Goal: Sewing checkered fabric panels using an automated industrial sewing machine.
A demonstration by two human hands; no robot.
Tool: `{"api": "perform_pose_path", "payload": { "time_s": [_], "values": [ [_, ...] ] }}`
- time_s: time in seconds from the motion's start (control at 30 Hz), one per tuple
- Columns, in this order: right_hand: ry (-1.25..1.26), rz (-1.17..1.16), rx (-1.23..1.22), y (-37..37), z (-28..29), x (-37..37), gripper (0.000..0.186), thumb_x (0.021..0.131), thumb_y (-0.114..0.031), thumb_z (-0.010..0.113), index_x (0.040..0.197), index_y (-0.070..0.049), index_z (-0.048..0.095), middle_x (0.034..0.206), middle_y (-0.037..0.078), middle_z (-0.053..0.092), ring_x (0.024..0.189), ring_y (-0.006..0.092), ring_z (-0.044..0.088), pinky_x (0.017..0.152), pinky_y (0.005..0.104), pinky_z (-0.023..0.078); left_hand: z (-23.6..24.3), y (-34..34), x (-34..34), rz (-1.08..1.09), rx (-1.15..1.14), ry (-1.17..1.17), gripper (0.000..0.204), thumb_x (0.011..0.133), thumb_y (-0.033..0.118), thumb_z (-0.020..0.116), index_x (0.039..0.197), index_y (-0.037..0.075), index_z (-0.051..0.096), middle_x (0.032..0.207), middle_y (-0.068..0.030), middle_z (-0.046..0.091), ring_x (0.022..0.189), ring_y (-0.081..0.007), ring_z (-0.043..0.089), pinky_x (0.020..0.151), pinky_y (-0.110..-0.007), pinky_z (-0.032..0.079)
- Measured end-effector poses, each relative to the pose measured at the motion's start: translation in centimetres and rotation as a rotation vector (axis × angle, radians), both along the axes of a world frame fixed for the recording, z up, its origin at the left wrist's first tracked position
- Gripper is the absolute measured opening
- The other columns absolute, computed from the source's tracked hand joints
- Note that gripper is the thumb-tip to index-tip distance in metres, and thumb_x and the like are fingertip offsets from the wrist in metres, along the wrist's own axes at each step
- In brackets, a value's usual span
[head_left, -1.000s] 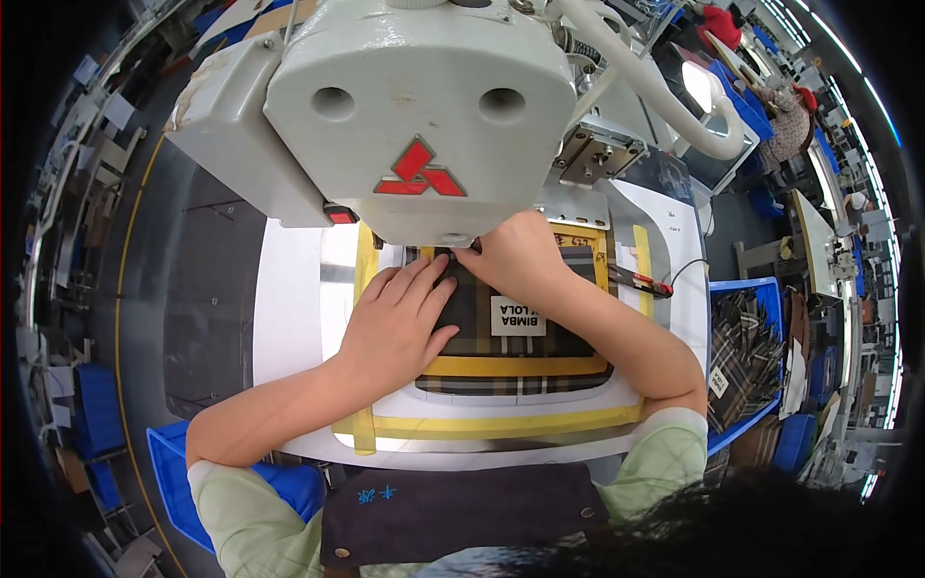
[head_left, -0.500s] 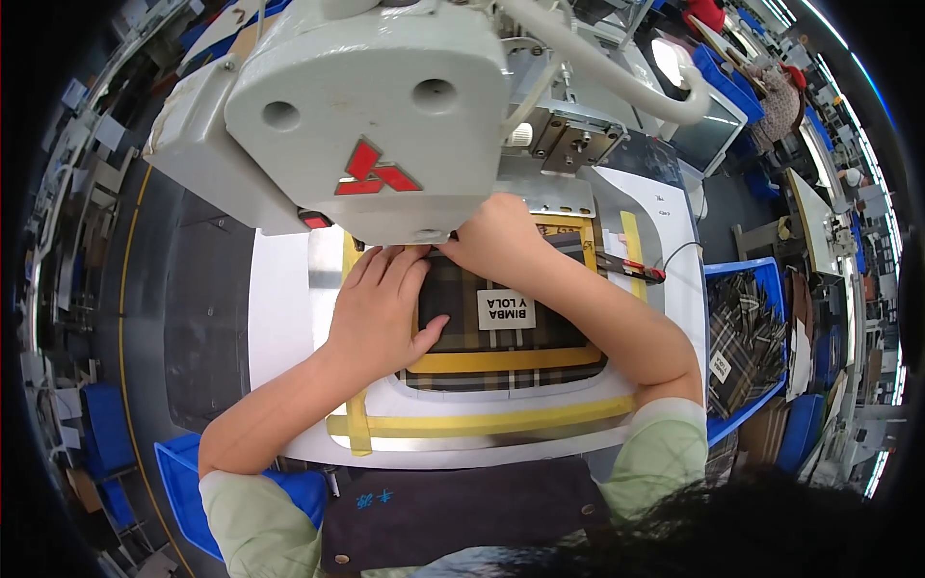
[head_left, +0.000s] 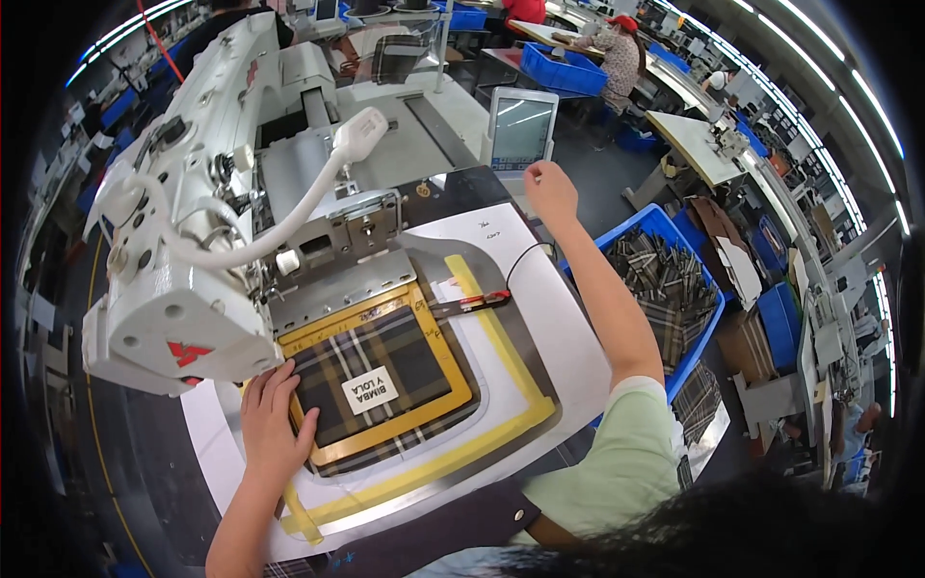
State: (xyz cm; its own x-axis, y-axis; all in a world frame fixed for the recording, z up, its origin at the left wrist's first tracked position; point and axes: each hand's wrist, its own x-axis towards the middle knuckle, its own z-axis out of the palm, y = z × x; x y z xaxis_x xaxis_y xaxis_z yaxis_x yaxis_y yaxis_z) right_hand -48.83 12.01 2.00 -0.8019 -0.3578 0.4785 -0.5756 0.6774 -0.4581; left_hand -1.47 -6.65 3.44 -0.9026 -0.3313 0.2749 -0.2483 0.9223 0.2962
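My left hand (head_left: 270, 422) lies with fingers spread along the left edge of a yellow clamp frame (head_left: 393, 433), beside the sewing machine's head (head_left: 183, 323). Inside that frame sits a dark plaid fabric panel (head_left: 409, 345), flat, bearing a white label (head_left: 371, 390). Off to the right, my right hand (head_left: 554, 200) is raised near the machine's control screen (head_left: 523, 133), its fingers curled together. Whether anything is between those fingertips I cannot make out. Red-and-black thread snips (head_left: 474, 302) rest at the frame's right side.
Yellow tape (head_left: 511, 419) borders the white work plate around the frame. A blue bin (head_left: 715, 306) full of plaid pieces stands at the right, below my right forearm. Farther back, a person in a red cap (head_left: 621, 63) is at another table beside a blue crate (head_left: 564, 72).
My right hand has left the fabric by the needle area and moved right, toward the screen. My left hand stays at the frame's left side. The view has swung right.
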Motion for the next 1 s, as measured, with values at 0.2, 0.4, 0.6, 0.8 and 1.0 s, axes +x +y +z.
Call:
{"api": "perform_pose_path", "payload": {
  "time_s": [0.2,0.4,0.6,0.8,1.0],
  "values": [
    [-0.052,-0.108,0.144,0.4,-4.3,-9.4,0.016,0.082,-0.015,0.057,0.097,-0.011,0.061,0.141,0.006,0.044,0.108,0.0296,0.059,0.086,0.0413,0.049,-3.0,-1.6,2.1,0.144,0.046,0.125,0.022,0.079,0.010,0.059,0.100,0.004,0.056,0.118,-0.0127,0.056,0.112,-0.0347,0.049,0.100,-0.047,0.034],
    [-0.089,-0.099,0.178,-2.8,-5.3,-12.2,0.019,0.083,-0.009,0.050,0.098,-0.009,0.061,0.146,0.008,0.038,0.109,0.0322,0.059,0.088,0.0439,0.048,-2.9,-1.3,2.4,0.413,0.118,0.160,0.014,0.084,0.008,0.055,0.096,0.001,0.055,0.105,-0.0177,0.054,0.100,-0.0381,0.050,0.089,-0.044,0.038],
    [0.022,-0.053,0.255,-0.9,-6.6,-16.3,0.021,0.080,-0.009,0.053,0.099,-0.008,0.062,0.141,0.008,0.042,0.118,0.0286,0.053,0.091,0.0412,0.049,-1.5,-1.2,0.7,0.391,0.043,0.101,0.016,0.080,0.005,0.057,0.096,0.001,0.056,0.098,-0.0181,0.053,0.095,-0.0385,0.050,0.083,-0.045,0.039],
    [0.059,0.003,0.318,-1.2,-8.0,-19.2,0.018,0.079,-0.012,0.052,0.093,-0.006,0.062,0.146,0.013,0.039,0.121,0.0336,0.050,0.095,0.0419,0.044,-1.4,-1.3,1.0,0.383,0.006,0.100,0.012,0.080,0.005,0.056,0.092,0.002,0.055,0.094,-0.0136,0.052,0.091,-0.0330,0.050,0.081,-0.042,0.040],
    [0.032,0.020,0.355,-1.3,-8.1,-20.1,0.023,0.076,-0.012,0.053,0.095,-0.005,0.065,0.146,0.016,0.038,0.123,0.0335,0.049,0.097,0.0398,0.043,-1.3,-1.1,1.4,0.365,0.012,0.097,0.014,0.081,0.004,0.056,0.094,0.002,0.055,0.096,-0.0131,0.052,0.093,-0.0315,0.050,0.083,-0.042,0.040]
  ]
}}
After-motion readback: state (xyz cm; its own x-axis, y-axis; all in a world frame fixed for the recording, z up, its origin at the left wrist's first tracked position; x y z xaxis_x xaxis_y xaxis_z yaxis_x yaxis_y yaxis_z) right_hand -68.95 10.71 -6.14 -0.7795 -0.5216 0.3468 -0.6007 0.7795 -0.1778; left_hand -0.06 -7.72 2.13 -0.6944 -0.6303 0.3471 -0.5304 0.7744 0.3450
